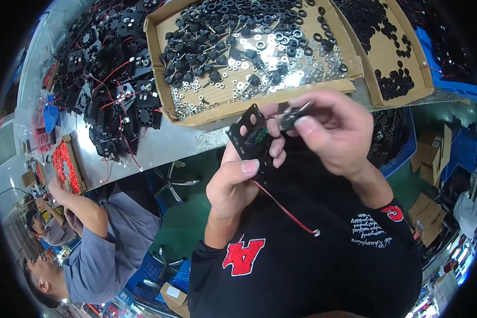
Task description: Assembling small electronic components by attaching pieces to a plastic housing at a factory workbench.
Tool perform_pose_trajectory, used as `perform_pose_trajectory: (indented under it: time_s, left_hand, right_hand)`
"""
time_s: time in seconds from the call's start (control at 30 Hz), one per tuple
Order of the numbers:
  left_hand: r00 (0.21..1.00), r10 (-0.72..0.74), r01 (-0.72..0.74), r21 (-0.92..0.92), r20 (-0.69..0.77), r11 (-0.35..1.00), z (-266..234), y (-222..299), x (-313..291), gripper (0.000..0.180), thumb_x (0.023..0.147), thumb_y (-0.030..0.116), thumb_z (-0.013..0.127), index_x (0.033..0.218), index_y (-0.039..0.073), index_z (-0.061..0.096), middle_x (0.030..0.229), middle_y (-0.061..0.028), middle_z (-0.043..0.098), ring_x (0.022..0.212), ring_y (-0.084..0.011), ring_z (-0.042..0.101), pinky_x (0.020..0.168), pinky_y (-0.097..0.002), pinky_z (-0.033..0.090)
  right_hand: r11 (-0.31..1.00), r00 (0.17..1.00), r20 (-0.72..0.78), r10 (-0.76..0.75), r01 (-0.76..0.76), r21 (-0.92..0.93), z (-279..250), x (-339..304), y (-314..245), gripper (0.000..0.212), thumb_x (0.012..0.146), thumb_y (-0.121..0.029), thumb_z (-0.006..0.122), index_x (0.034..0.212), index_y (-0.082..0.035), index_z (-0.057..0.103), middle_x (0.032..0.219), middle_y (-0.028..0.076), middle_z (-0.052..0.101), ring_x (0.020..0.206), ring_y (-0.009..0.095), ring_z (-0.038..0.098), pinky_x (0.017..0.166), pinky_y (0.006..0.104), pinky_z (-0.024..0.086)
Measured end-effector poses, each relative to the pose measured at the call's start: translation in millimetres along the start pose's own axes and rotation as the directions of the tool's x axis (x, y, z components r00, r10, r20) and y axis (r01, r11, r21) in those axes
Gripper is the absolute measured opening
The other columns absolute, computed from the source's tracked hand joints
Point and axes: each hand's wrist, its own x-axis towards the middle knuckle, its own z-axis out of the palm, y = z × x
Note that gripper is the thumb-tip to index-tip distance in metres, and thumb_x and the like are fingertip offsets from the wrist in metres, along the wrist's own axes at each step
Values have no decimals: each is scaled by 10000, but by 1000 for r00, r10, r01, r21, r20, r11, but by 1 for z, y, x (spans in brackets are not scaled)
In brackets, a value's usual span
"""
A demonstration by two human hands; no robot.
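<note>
My left hand point(230, 183) grips a small black panel point(243, 142) with round holes, held up in front of my chest. Fingertips show through the holes, and a green part point(262, 135) sits on the panel's right side. From its lower end hangs a red and black wire point(283, 208) with a white connector at the tip. Close by on the right, my right hand point(342, 130) pinches a small dark part point(290, 120) with a thin metal pin between thumb and fingers. Whether that part touches the panel I cannot tell.
Beyond my hands, a cardboard tray point(228, 112) holds black knob-like parts, washers and nuts. Another cardboard tray point(420, 95) with black rings stands to its right. Black fan units point(146, 116) with wires pile up at left. A co-worker point(103, 249) sits left, near a box of red parts point(63, 164).
</note>
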Motion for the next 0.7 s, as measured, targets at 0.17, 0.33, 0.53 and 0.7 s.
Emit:
perform_pose_trajectory:
  time_s: [0.17, 0.33, 0.53, 0.7]
  left_hand:
    - [997, 74, -77, 405, 21, 911, -7, 2, 0, 764, 897, 355, 599, 1441, -86, 293, 1158, -78, 521, 968, -128, 472, 804, -285, 418]
    - [998, 45, -13, 530, -47, 848, -13, -1, -1, 711, 929, 361, 555, 1454, -51, 311, 1098, -52, 536, 923, -109, 476, 781, -240, 399]
    - [978, 133, -3, 633, -158, 774, -12, -2, -2, 693, 877, 370, 494, 1404, -63, 377, 1275, -147, 530, 1079, -174, 517, 857, -266, 422]
    - [980, 186, -64, 767, -73, 638, -10, -2, 3, 696, 844, 359, 482, 1357, -107, 416, 1303, -222, 523, 1211, -294, 511, 1039, -388, 375]
  right_hand:
    - [932, 967, 17, 254, -250, 261, -9, 11, -8, 239, 885, -74, 593, 1084, 57, 573, 971, 155, 638, 839, 212, 689, 635, 282, 617]
    - [850, 926, 191, 324, -374, 370, -14, 14, -4, 267, 858, -82, 623, 1083, 60, 608, 1035, 162, 650, 893, 195, 666, 717, 275, 578]
    - [860, 983, 104, 152, -80, -503, -3, 12, -8, 231, 808, 0, 662, 1033, 50, 680, 939, 83, 664, 811, 73, 596, 639, 193, 478]
    - [898, 964, 42, 263, -228, -376, -2, 13, -6, 282, 770, 32, 701, 1046, 26, 641, 957, 50, 646, 781, 56, 603, 672, 174, 502]
